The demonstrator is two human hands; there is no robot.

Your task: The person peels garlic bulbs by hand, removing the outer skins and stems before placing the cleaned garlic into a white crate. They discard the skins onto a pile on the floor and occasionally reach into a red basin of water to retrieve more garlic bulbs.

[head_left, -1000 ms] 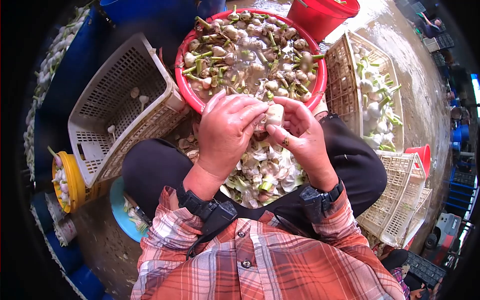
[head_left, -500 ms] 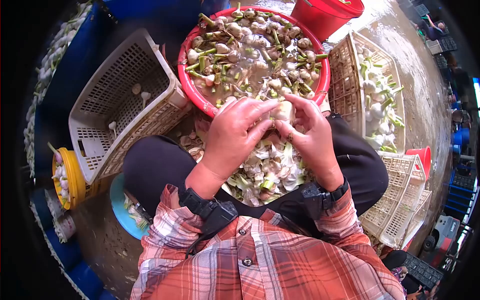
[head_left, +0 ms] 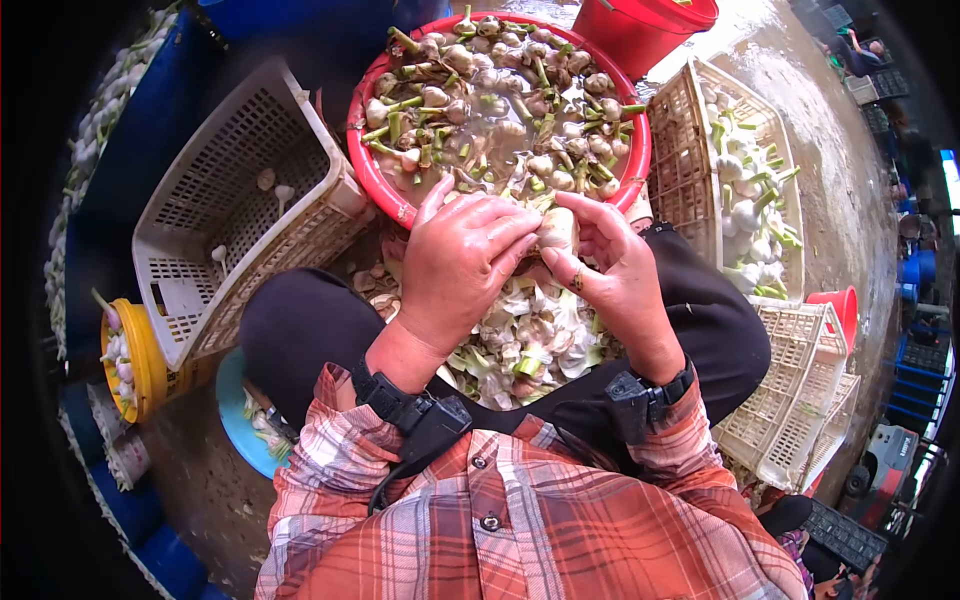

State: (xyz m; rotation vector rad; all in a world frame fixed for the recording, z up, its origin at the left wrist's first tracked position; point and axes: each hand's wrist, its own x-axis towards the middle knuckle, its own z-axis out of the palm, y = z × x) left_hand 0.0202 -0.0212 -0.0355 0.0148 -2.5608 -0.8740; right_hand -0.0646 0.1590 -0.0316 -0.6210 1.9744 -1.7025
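A pale garlic bulb (head_left: 558, 230) is held up in front of the person, just at the near edge of the wash basin and above their lap. The right hand (head_left: 622, 270) pinches it, forefinger along the top and thumb underneath. The left hand (head_left: 455, 262) comes in from the other side, fingers bent and drawn close together, their tips against the bulb; from here I can't tell whether they grip anything, since the knuckles hide it.

Directly below the hands, between the dark trouser legs (head_left: 300, 320), is a heap of peelings (head_left: 530, 335), papery white with bits of green. Beyond the hands is the red basin (head_left: 370, 180), full of murky water and unpeeled bulbs (head_left: 435, 97) with stubby stems.

To the person's left, a tilted pale crate (head_left: 180, 262) holds a few loose bulbs, and near it are a yellow bucket (head_left: 150, 375) with more garlic and a light blue basin (head_left: 232, 425). On the right, another crate (head_left: 688, 175) is loaded with clean white garlic (head_left: 745, 215) on green stems, and nearer lie more slatted crates (head_left: 775, 400). A red bucket (head_left: 645, 35) stands behind the basin on the wet floor (head_left: 830, 190).
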